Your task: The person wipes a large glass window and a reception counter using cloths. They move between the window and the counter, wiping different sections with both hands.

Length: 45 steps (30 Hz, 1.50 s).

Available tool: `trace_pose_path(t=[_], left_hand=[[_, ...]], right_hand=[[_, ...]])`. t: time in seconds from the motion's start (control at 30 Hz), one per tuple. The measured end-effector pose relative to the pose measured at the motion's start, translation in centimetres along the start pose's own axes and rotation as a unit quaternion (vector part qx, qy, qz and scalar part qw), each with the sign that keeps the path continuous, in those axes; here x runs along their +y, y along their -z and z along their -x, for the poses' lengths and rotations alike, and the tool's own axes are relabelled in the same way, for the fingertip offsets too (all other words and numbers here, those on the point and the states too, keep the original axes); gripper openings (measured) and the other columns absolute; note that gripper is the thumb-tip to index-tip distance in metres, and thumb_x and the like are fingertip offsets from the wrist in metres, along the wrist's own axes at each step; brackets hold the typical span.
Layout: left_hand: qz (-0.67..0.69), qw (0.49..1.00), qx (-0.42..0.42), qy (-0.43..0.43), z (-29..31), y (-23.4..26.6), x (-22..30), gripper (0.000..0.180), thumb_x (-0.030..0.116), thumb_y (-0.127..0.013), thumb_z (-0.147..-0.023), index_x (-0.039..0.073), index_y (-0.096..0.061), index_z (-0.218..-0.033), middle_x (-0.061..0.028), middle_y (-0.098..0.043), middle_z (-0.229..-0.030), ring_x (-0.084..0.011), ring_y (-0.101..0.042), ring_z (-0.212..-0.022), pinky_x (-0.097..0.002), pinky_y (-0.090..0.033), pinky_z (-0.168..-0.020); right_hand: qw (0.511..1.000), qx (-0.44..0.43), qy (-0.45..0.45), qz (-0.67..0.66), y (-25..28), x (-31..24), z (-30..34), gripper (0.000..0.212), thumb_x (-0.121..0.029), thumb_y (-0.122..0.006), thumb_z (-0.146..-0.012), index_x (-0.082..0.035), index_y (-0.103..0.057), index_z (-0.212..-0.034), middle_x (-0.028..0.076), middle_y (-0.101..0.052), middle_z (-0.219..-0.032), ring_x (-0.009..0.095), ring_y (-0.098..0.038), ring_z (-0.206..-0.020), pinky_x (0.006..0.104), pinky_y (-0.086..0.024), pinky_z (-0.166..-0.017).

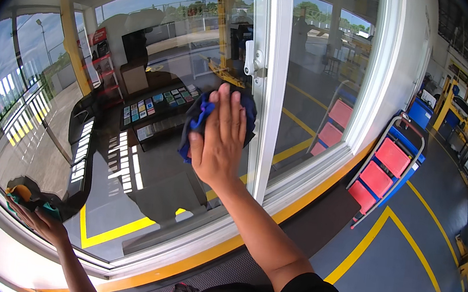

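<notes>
My right hand [220, 139] presses a bunched dark blue cloth [192, 119] flat against the large window pane [166, 184], close to the white sliding frame. Its fingers lie stretched over the cloth, which shows around the hand's edges. At the lower left, my left hand [43, 225] rests with extended fingers at the same pane near its bottom frame. A dark patch with orange and teal colour [22, 193] shows by its fingertips; whether that is behind the glass, reflected or touched, I cannot tell. A white window latch [250, 58] sits above my right hand.
Behind the glass stand a table [158, 105] with rows of cards or booklets and a red shelf [109, 74]. To the right, a folded step ladder [379, 174] with red steps leans by the wall. Yellow lines [360, 250] mark the grey floor. A dark mat [225, 272] lies below the window.
</notes>
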State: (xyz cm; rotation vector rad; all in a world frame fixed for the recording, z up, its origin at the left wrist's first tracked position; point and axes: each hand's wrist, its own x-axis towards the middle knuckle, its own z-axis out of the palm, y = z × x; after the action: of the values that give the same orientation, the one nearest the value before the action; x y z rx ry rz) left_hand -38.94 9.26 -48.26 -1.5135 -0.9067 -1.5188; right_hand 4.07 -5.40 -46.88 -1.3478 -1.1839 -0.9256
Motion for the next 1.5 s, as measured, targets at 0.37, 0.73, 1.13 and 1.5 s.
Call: trace_pose_path(t=[0.37, 0.73, 1.13, 1.5], left_hand=[[0.081, 0.954, -0.204, -0.202, 9.3, -0.2, 12.2, 0.056, 0.019, -0.047, -0.105, -0.001, -0.042, -0.157, -0.0271, -0.035, -0.167, -0.0463, -0.025, -0.159, -0.0634, -0.011, -0.127], [0.14, 0.964, -0.147, -0.17, -5.1, -0.3, 9.9, 0.068, 0.01, -0.053, -0.1, 0.005, -0.033, -0.165, -0.0194, -0.025, -0.174, -0.0384, -0.02, -0.162, -0.0568, -0.008, -0.129], [0.107, 0.909, -0.204, -0.347, 1.3, 1.7, -2.0, 0.062, 0.014, -0.049, -0.104, 0.007, -0.036, -0.164, -0.0169, -0.03, -0.173, -0.0382, -0.026, -0.16, -0.06, -0.012, -0.127], [0.141, 0.696, -0.403, -0.577, 24.5, 4.8, -2.8, 0.055, 0.017, -0.047, -0.101, 0.016, -0.053, -0.156, -0.0012, -0.038, -0.171, -0.0171, -0.033, -0.158, -0.0402, -0.024, -0.127]], right_hand=[[0.997, -0.035, 0.052, -0.039, -5.7, -9.7, 10.0, 0.057, -0.036, -0.044, -0.108, -0.012, -0.048, -0.159, 0.008, -0.037, -0.171, 0.03, -0.027, -0.161, 0.0507, -0.009, -0.13], [0.984, 0.109, -0.132, 0.049, -4.5, -11.1, 1.5, 0.068, -0.032, -0.043, -0.108, 0.009, -0.031, -0.16, 0.024, -0.024, -0.172, 0.045, -0.018, -0.16, 0.0561, -0.013, -0.129], [0.889, 0.251, -0.372, 0.095, -7.0, -1.4, 15.2, 0.067, -0.032, -0.043, -0.11, 0.016, -0.03, -0.154, 0.038, -0.027, -0.164, 0.057, -0.027, -0.151, 0.0596, -0.024, -0.125], [0.932, 0.156, -0.323, 0.047, -11.8, -11.0, 30.7, 0.064, -0.033, -0.031, -0.11, 0.008, -0.031, -0.159, 0.029, -0.025, -0.169, 0.047, -0.025, -0.157, 0.06, -0.022, -0.127]])
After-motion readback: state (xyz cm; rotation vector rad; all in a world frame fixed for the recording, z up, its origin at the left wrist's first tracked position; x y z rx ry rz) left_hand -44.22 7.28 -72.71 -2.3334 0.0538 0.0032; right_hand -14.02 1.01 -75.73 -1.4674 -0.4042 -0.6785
